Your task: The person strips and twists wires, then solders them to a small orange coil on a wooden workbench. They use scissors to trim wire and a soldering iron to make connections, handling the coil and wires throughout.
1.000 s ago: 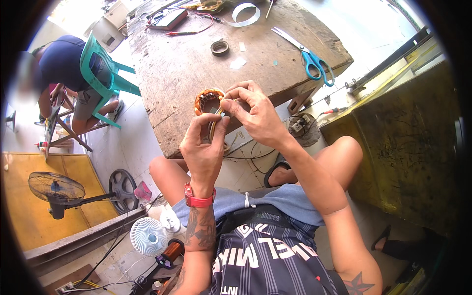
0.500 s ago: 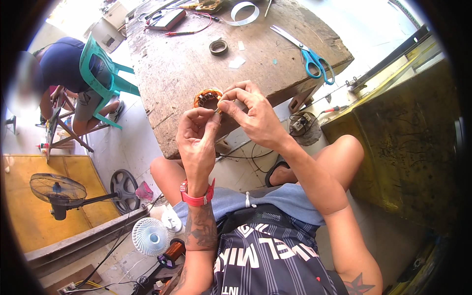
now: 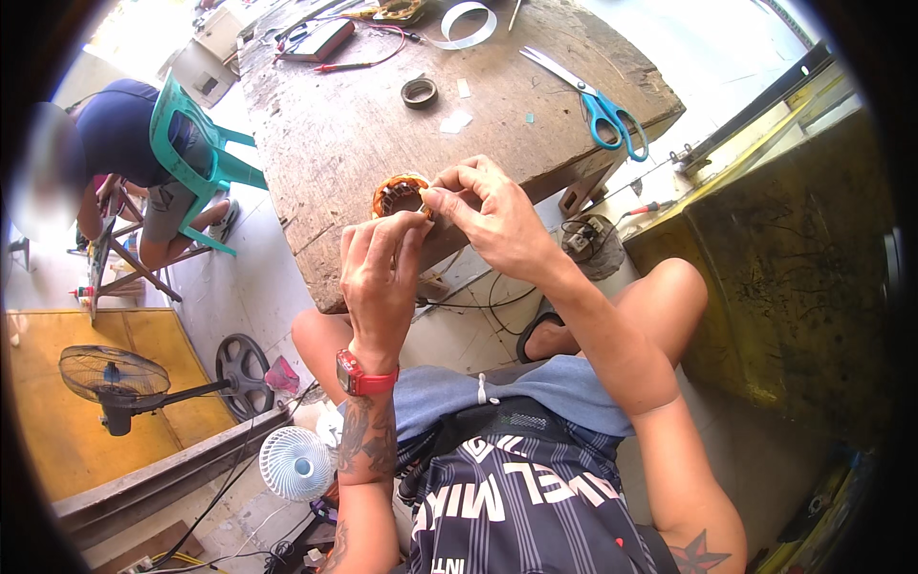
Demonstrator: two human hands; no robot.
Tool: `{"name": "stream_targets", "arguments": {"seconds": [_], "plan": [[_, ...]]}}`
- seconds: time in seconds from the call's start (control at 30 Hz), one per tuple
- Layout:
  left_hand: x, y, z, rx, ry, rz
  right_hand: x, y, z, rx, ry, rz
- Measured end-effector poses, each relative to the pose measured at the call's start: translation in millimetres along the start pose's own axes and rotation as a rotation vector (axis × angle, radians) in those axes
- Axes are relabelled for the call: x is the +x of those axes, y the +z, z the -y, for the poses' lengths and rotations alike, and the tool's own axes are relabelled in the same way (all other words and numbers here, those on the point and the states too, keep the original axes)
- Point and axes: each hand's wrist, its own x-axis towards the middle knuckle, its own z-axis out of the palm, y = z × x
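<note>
A ring-shaped motor stator with orange copper windings and a toothed inner wall rests near the front edge of the wooden table. At its near rim, my left hand has its fingertips pinched together. My right hand pinches with thumb and forefinger at the stator's right side. The fingertips of both hands almost meet there. Whatever small thing lies between them is too small and too covered to name. Part of the stator's near right rim is hidden by my fingers.
On the wooden table lie blue-handled scissors, a dark tape roll, a white strip coil, paper scraps and a meter with red leads. A person sits left on a green chair. Fans stand lower left.
My left hand has turned, so its back and the watch face now show, and its fingers have closed in. My right fingertips have shifted slightly at the stator's rim.
</note>
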Motion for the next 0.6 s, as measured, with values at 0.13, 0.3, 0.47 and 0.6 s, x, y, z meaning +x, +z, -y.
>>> {"name": "stream_targets", "arguments": {"seconds": [0.13, 0.3, 0.47, 0.6], "plan": [[-5, 6, -6, -0.021, -0.096, -0.033, 0, -2, 0, 0.042, 0.027, 0.017], [-5, 8, -16, -0.037, -0.078, -0.092, 1, -3, -1, 0.059, 0.036, 0.017], [-5, 10, -27, -0.207, -0.361, -0.099, 1, -6, 0, 0.015, 0.028, 0.059], [0, 4, -25, -0.177, -0.323, -0.029, 1, -8, 1, 0.007, 0.052, 0.077]]}}
